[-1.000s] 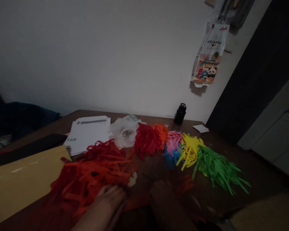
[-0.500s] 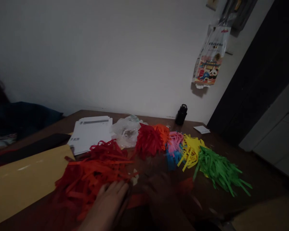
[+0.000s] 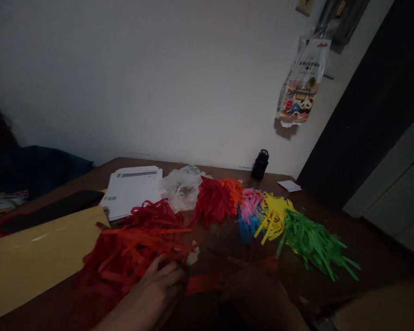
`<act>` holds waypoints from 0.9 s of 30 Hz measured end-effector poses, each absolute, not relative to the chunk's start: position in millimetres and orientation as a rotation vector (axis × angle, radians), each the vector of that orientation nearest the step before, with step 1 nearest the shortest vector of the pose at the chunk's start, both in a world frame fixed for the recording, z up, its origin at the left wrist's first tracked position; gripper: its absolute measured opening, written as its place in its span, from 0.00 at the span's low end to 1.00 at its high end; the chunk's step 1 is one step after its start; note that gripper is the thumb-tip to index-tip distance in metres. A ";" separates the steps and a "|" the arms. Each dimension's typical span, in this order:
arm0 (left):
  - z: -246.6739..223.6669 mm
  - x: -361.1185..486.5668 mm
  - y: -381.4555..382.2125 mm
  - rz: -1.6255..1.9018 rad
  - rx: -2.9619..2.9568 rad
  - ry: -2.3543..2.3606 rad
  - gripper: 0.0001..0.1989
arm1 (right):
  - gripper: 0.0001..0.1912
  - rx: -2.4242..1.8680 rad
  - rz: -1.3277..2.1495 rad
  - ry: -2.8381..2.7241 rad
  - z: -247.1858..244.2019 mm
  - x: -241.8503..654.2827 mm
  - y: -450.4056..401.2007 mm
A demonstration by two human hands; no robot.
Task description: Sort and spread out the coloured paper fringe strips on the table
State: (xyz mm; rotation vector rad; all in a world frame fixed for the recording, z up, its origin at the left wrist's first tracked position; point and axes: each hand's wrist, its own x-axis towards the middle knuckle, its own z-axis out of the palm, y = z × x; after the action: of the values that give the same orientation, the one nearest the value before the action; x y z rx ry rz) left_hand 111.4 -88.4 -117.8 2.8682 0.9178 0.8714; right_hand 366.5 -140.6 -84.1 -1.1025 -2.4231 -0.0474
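My left hand (image 3: pixel 163 282) rests at the right edge of a loose heap of red and orange paper strips (image 3: pixel 138 250), its fingers curled down and their tips hidden. Dim and blurred, my right hand (image 3: pixel 243 280) is low over the dark table. An orange-red strip (image 3: pixel 203 282) lies between the two hands; whether either one grips it is unclear. Beyond them stands a row of fringed bunches: red (image 3: pixel 213 202), orange (image 3: pixel 232 191), pink (image 3: pixel 251 202), blue (image 3: pixel 247 227), yellow (image 3: pixel 274 216) and green (image 3: pixel 313 243).
Left of the heap lie a yellow-brown sheet (image 3: pixel 44 257), a dark long object (image 3: pixel 55 211) and white papers (image 3: pixel 133 191). A crumpled plastic bag (image 3: pixel 182 186), black container (image 3: pixel 260 164) and white card (image 3: pixel 289 185) sit near the wall. A printed bag (image 3: pixel 301 85) hangs above.
My left hand's fingers have bent more and its wrist has shifted left. My right hand has moved right, showing more of the orange-red strip.
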 end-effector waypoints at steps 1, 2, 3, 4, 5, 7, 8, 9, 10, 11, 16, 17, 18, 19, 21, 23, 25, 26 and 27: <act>-125.3 113.0 -84.5 0.952 2.908 0.933 0.14 | 0.09 -1.081 -0.033 -2.435 -81.4 368.4 -141.3; -131.0 114.9 -81.4 1.035 2.934 0.948 0.15 | 0.09 -1.066 -0.010 -2.445 -79.3 368.1 -141.1; -133.9 116.7 -79.7 1.111 2.944 0.960 0.15 | 0.09 -1.068 0.016 -2.446 -78.3 365.7 -140.0; -133.7 117.9 -79.5 1.158 2.943 0.961 0.15 | 0.09 -1.077 0.032 -2.435 -78.8 361.5 -137.8; -130.6 118.3 -80.8 1.154 2.928 0.953 0.15 | 0.10 -1.083 0.031 -2.421 -81.0 356.0 -134.8; -118.5 117.2 -86.8 0.984 2.860 0.953 0.14 | 0.08 -1.086 -0.044 -2.379 -90.1 343.4 -127.3; -111.3 116.3 -90.6 0.892 2.820 0.960 0.13 | 0.04 -1.081 -0.110 -2.366 -96.2 337.5 -123.5; -104.6 115.6 -94.4 0.820 2.790 0.969 0.13 | 0.02 -1.069 -0.173 -2.358 -102.4 332.6 -120.2; -99.2 115.4 -97.7 0.778 2.777 0.971 0.12 | 0.05 -1.062 -0.217 -2.358 -108.2 328.8 -117.6; -95.4 115.6 -100.3 0.768 2.775 0.969 0.12 | 0.07 -1.054 -0.248 -2.353 -113.1 326.3 -115.9; -93.5 117.1 -101.2 0.804 2.804 0.933 0.11 | 0.06 -1.070 -0.263 -2.369 -118.0 332.6 -119.0; -93.3 115.8 -99.9 0.793 2.803 0.929 0.11 | 0.06 -1.118 -0.238 -2.387 -116.0 336.2 -120.6; -92.4 114.0 -98.5 0.781 2.801 0.921 0.11 | 0.05 -1.173 -0.200 -2.410 -114.0 339.8 -122.1; -90.6 112.0 -97.2 0.756 2.794 0.923 0.11 | 0.05 -1.227 -0.157 -2.424 -112.2 343.0 -123.3; -85.2 108.4 -95.5 0.679 2.771 0.951 0.11 | 0.05 -1.317 -0.088 -2.432 -111.1 347.1 -124.0; -79.9 106.6 -95.1 0.620 2.742 1.007 0.11 | 0.06 -1.385 -0.086 -2.436 -113.8 347.4 -122.7; -78.1 106.9 -95.4 0.597 2.715 1.085 0.12 | 0.06 -1.469 -0.159 -2.443 -118.5 345.1 -120.6; -79.3 107.3 -95.4 0.599 2.707 1.126 0.12 | 0.06 -1.499 -0.207 -2.444 -120.7 343.4 -119.8; -81.9 107.7 -95.2 0.599 2.698 1.174 0.12 | 0.06 -1.517 -0.240 -2.438 -122.4 341.8 -119.3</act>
State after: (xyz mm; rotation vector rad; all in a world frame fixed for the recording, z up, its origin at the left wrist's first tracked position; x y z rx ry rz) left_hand 107.7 -95.2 -81.9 2.6982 1.1737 0.5987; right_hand 341.8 -119.3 -122.4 -1.5165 -2.4383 -0.2402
